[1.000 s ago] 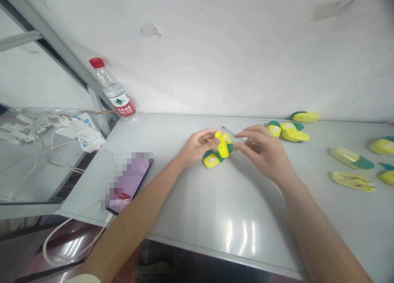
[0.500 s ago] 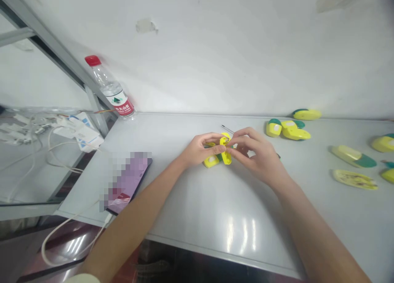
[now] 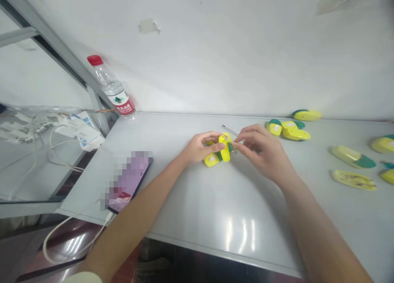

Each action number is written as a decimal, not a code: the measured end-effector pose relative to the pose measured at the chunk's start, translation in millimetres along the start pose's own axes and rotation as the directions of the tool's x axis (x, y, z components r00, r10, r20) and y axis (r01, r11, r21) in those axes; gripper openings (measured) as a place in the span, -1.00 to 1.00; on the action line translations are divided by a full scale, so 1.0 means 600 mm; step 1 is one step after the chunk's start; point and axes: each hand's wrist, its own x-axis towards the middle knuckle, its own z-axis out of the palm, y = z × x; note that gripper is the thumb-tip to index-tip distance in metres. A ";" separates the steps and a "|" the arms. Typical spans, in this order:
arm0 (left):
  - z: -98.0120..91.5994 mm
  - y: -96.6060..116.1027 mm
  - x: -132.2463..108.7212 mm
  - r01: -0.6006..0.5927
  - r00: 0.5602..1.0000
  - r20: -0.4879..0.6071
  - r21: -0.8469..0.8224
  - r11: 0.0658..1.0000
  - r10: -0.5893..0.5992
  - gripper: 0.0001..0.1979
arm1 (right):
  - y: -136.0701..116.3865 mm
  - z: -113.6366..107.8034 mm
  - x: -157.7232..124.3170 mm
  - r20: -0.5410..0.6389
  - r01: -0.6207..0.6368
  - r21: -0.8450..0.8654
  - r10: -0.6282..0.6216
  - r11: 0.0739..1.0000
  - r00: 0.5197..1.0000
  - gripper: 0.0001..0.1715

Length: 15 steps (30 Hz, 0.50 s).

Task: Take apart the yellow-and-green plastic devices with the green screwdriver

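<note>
My left hand (image 3: 201, 147) is closed on a yellow plastic shell (image 3: 225, 152), thumb in front, with the hollow inner side of the shell turned partly toward my right hand. Just right of the shell, my right hand (image 3: 260, 149) pinches with thumb and forefinger; a small thin part seems to be at the fingertips, too small to name. Beneath the left fingers lies a yellow-and-green plastic piece (image 3: 211, 160) on the table. Behind the hands rests a screwdriver shaft (image 3: 229, 129), its other end hidden by my right hand.
Several yellow-and-green casings (image 3: 295, 131) lie at the back right. An open shell half (image 3: 353, 180) and a closed casing (image 3: 353, 157) sit farther right. At left are a phone (image 3: 132, 180) with a cable, a water bottle (image 3: 120, 98) against the wall, and a white box (image 3: 89, 131).
My right hand has drawn slightly right, away from the shell, its fingertips still pinched. The shell has turned a little in my left hand, which stays in place.
</note>
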 end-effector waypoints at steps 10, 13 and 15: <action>-0.019 -0.005 0.021 -0.122 0.935 -0.354 -0.310 0.943 0.005 -0.48 | 0.066 -0.032 -0.001 -0.013 -0.201 -0.133 0.201 0.971 0.980 -0.70; -0.019 0.001 0.022 -0.128 0.919 -0.391 -0.412 0.902 -0.049 -0.55 | 0.078 -0.034 -0.002 -0.112 -0.238 -0.186 0.220 0.953 0.969 -0.71; -0.018 0.006 0.021 -0.123 0.918 -0.390 -0.456 0.881 -0.074 -0.59 | 0.088 -0.038 -0.004 -0.176 -0.272 -0.216 0.236 0.938 0.956 -0.72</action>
